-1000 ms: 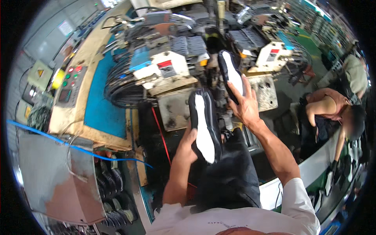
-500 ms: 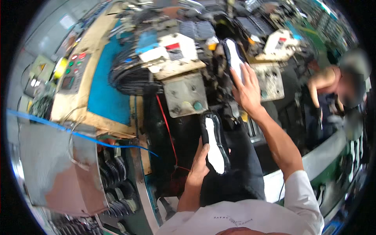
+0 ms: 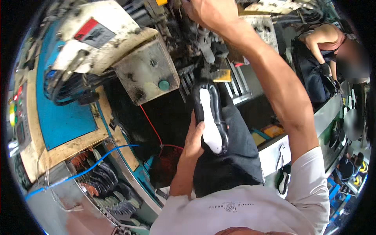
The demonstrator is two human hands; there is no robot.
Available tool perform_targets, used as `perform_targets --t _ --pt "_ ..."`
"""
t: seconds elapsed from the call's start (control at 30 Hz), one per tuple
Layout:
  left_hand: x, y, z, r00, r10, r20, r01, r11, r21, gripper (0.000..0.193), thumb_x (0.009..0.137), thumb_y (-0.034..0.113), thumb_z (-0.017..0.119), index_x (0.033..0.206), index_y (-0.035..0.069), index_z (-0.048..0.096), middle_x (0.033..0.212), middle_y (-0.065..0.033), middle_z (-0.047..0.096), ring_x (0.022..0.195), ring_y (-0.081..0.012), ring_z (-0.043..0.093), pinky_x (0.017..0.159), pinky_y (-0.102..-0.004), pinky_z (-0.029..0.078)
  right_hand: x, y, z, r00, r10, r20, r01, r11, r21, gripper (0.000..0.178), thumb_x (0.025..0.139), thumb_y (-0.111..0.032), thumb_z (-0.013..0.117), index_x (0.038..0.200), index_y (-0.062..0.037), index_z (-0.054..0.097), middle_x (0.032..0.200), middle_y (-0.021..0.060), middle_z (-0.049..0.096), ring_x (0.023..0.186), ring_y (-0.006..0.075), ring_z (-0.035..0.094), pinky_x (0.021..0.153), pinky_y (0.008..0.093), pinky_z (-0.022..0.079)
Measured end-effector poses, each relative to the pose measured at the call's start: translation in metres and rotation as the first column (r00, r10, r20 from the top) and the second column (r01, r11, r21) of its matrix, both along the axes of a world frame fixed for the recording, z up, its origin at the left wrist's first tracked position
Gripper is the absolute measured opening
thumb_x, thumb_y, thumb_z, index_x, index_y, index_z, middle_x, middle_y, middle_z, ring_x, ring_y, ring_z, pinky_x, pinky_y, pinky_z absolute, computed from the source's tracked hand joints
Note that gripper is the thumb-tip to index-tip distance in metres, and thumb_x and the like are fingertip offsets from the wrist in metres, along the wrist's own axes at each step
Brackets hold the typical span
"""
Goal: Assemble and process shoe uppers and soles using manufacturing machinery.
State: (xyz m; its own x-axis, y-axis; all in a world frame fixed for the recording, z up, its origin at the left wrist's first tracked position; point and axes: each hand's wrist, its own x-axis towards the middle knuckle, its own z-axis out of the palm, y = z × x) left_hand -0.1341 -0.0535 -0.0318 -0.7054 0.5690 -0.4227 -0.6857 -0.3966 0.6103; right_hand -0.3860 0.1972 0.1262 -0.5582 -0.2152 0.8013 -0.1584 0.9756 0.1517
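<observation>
A black shoe upper (image 3: 221, 121) with a white insole board (image 3: 210, 127) facing up is in my left hand (image 3: 193, 138). My thumb presses its left side and a fingertip shows at the right edge, so the hand is closed round it above my lap. My right arm stretches far forward, and my right hand (image 3: 213, 15) is at the top edge, beside the dark metal workings of a machine (image 3: 205, 45). Its fingers are mostly cut off by the picture's edge, so what they touch is hidden.
A metal box with a green button (image 3: 163, 85) juts out on the left. Beyond it stands a blue-topped wooden bench (image 3: 66, 121). A blue hose (image 3: 94, 166) crosses a rack of shoes (image 3: 105, 178). Another person (image 3: 321, 58) sits at the right.
My view has shifted nearer the machine. The right hand, earlier laid on a second white-soled shoe at the machine, now appears at the top edge; that shoe has left view. My left hand keeps its shoe.
</observation>
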Motion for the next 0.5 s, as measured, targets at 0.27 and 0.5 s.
perform_targets --t 0.27,0.5 --pt "-0.053 0.017 0.036 0.966 -0.058 0.251 0.031 0.993 0.110 0.083 0.100 0.040 0.058 0.166 0.007 0.020 0.142 -0.0357 0.056 0.120 -0.0552 0.068 0.103 -0.0657 0.057 0.012 -0.009 0.021 0.996 0.077 0.036 -0.074 0.995 -0.066 0.055 0.090 -0.010 0.067 0.142 0.0023 0.058 0.136 0.0331 0.061 0.131 0.0465 0.056 0.119 0.0511 0.042" --pt "-0.004 -0.018 0.038 0.995 0.030 0.098 -0.046 0.984 0.172 0.071 0.109 0.043 0.053 0.165 0.008 0.026 0.132 -0.0343 0.064 0.113 -0.0519 0.071 0.102 -0.0644 0.058 -0.002 -0.009 0.039 0.992 0.019 0.128 -0.011 0.998 -0.064 0.052 0.084 -0.008 0.068 0.135 -0.0059 0.067 0.134 0.0292 0.063 0.127 0.0451 0.059 0.114 0.0501 0.047"
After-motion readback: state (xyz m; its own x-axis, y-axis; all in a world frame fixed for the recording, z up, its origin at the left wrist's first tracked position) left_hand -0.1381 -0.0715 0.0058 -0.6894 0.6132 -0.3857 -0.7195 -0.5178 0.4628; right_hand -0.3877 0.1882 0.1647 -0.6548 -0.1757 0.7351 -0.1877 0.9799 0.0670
